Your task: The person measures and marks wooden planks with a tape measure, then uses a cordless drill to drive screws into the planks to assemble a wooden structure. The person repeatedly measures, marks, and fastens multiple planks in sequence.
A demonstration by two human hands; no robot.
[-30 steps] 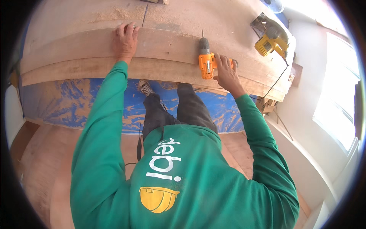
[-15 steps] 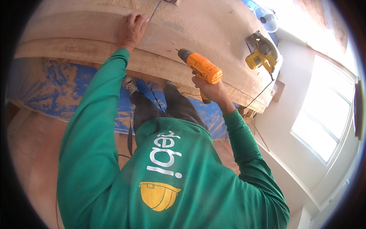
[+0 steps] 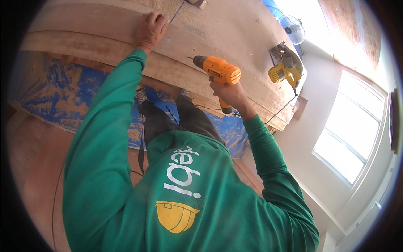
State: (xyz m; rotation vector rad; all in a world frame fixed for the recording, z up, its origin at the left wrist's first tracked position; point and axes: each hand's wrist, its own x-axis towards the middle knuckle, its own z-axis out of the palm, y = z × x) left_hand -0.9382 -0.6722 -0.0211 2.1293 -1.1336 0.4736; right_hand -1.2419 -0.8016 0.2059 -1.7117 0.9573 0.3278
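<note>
An orange cordless drill [image 3: 220,70] with a black chuck is gripped in my right hand [image 3: 231,93]. It points left, its thin bit close over the wooden board [image 3: 105,26]; whether the tip touches the wood I cannot tell. My left hand [image 3: 152,30] rests on that board further left, fingers curled at its upper edge, and what they hold, if anything, is hidden. Just beyond those fingertips a thin blue-grey strip [image 3: 177,12] lies slanting across the dusty wood.
A yellow circular saw [image 3: 285,67] sits at the right end of the wooden surface, its cord [image 3: 280,110] trailing down. Behind it is a clear round container [image 3: 292,29]. Sawdust-covered blue sheeting [image 3: 71,94] spreads below the boards, near my feet. A window [image 3: 350,126] is on the right wall.
The drill has swung slightly to the left and is turned more level, still in my right hand. My left hand stays at the board's edge. The whole view has shifted a little.
</note>
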